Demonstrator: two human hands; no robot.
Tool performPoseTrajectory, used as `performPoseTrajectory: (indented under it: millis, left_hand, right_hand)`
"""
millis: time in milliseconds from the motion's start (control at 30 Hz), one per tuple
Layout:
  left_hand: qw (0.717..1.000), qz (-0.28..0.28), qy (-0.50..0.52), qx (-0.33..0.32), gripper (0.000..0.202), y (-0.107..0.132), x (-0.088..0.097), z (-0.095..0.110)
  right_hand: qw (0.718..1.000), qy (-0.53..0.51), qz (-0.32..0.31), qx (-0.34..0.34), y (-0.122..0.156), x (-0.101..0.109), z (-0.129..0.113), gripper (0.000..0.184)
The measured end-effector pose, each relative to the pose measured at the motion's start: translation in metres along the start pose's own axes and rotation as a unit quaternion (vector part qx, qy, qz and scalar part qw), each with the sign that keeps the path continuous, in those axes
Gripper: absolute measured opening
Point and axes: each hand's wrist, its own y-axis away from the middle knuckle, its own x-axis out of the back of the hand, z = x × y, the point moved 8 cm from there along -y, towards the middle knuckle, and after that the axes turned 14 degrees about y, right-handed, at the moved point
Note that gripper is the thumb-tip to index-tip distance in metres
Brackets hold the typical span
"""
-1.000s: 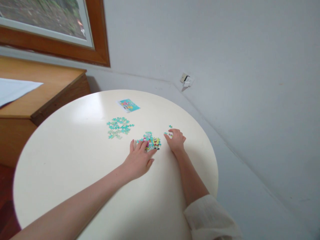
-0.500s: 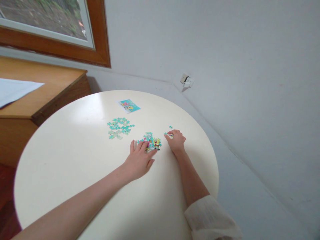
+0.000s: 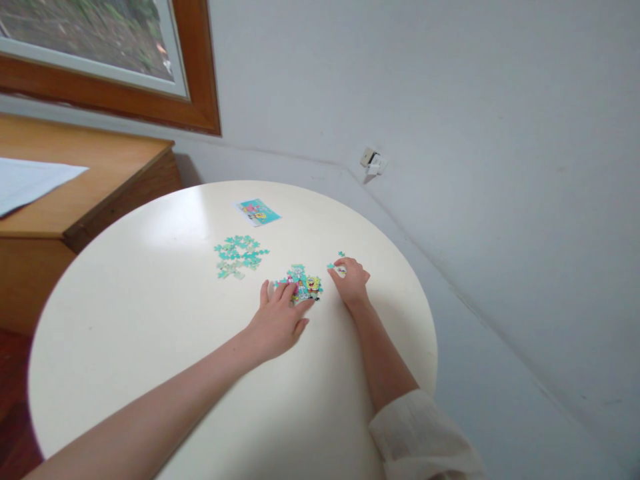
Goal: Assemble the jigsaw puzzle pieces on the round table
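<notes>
My left hand (image 3: 276,317) lies with fingers spread on a partly joined cartoon jigsaw puzzle (image 3: 313,285). Its fingertips cover the lower left of the picture, where a pink figure shows beside a yellow one. To the right, my right hand (image 3: 353,283) has thumb and forefinger bent together at a small teal puzzle piece (image 3: 331,267). More bits with yellow and dark print show inside the curve of those fingers, partly hidden. Just beyond this hand lies one loose teal piece (image 3: 341,253).
A loose heap of teal and pale green puzzle pieces (image 3: 241,256) lies left of the joined part. Behind it is a printed picture card (image 3: 259,212). All rest on a round white table (image 3: 125,320) by a wall with a socket (image 3: 373,161). A wooden cabinet (image 3: 110,167) stands at left.
Almost nothing differs. My right fingers have shifted very slightly at the small pieces, while my left hand stays still on the joined puzzle.
</notes>
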Motion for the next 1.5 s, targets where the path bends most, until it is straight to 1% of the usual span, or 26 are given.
performPoseTrajectory:
  millis: [267, 467, 567, 733, 867, 967, 1033, 1167, 1267, 1367, 1500]
  left_hand:
    - [1.000, 0.000, -0.006, -0.002, 0.035, 0.000, 0.000, 0.000]
    - [1.000, 0.005, -0.002, -0.003, 0.035, 0.000, -0.001, -0.001]
    - [1.000, 0.008, 0.001, -0.002, 0.033, -0.001, 0.002, 0.000]
    - [1.000, 0.028, 0.009, 0.005, 0.028, -0.003, 0.008, 0.000]
    - [0.999, 0.044, 0.031, 0.009, 0.024, -0.005, 0.011, -0.002]
    - [0.997, 0.053, 0.056, 0.018, 0.021, -0.007, 0.016, -0.005]
    - [0.996, 0.056, 0.073, 0.023, 0.021, -0.009, 0.020, -0.007]
    - [0.990, 0.089, 0.105, 0.035, 0.022, -0.012, 0.031, -0.014]
    - [0.986, 0.109, 0.116, 0.054, 0.021, -0.013, 0.034, -0.022]
    - [0.980, 0.134, 0.131, 0.069, 0.018, -0.014, 0.035, -0.030]
    - [0.970, 0.162, 0.157, 0.087, 0.015, -0.014, 0.037, -0.040]
  right_hand:
    - [1.000, -0.015, -0.010, 0.001, 0.000, 0.003, -0.004, 0.011]
    - [0.999, -0.044, -0.005, 0.020, -0.001, 0.003, -0.007, 0.010]
    - [0.998, -0.053, -0.003, 0.024, -0.001, 0.003, -0.008, 0.010]
    - [0.997, -0.067, -0.003, 0.029, -0.001, 0.005, -0.009, 0.010]
    - [0.992, -0.122, 0.001, 0.033, -0.001, 0.008, -0.013, 0.013]
    - [0.982, -0.183, 0.007, 0.043, 0.001, 0.011, -0.018, 0.016]
    - [0.973, -0.228, -0.003, 0.038, 0.002, 0.010, -0.022, 0.018]
    - [0.943, -0.324, -0.078, 0.024, 0.006, 0.001, -0.035, 0.019]
    - [0.920, -0.369, -0.129, 0.040, 0.011, -0.004, -0.049, 0.020]
    - [0.897, -0.404, -0.168, 0.058, 0.016, -0.007, -0.060, 0.022]
    - [0.874, -0.435, -0.207, 0.066, 0.022, -0.010, -0.069, 0.020]
